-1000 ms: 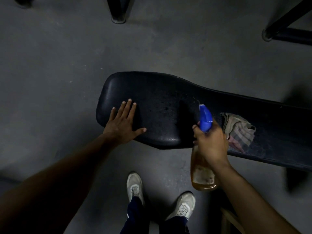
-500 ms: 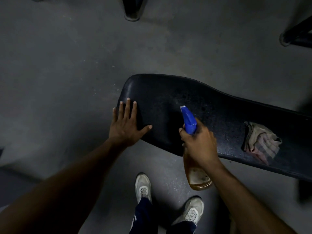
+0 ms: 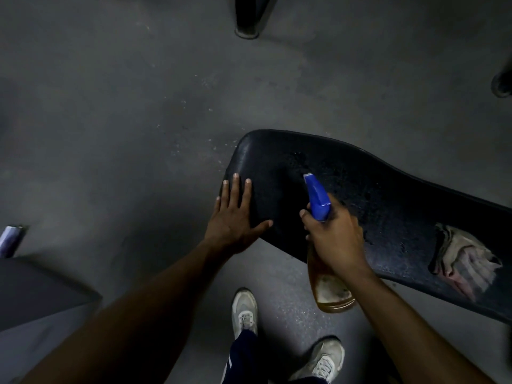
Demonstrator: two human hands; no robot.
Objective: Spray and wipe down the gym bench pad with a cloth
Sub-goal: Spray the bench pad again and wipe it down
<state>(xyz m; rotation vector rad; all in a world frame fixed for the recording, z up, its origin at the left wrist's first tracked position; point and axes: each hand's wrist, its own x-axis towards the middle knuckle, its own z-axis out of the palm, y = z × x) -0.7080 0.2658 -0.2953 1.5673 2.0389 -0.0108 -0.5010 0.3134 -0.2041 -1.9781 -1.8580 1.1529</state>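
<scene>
The black bench pad (image 3: 374, 200) runs from the middle of the view down to the right, its surface speckled with wet droplets. My left hand (image 3: 235, 217) lies flat with straight fingers on the pad's rounded left end. My right hand (image 3: 335, 236) grips a spray bottle (image 3: 329, 289) of amber liquid, whose blue nozzle (image 3: 315, 195) points over the pad's left part. A crumpled pale cloth (image 3: 465, 259) lies on the pad at the far right, apart from both hands.
Grey concrete floor (image 3: 124, 134) surrounds the bench. A black equipment leg (image 3: 248, 20) stands at the top and another foot (image 3: 502, 84) at the right edge. A grey block (image 3: 36, 295) sits lower left. My two shoes (image 3: 243, 311) are below the pad.
The view has shifted left, so the pad and cloth sit further right in frame. My right hand with the bottle has moved leftward along the pad toward my left hand, which stays flat on the end.
</scene>
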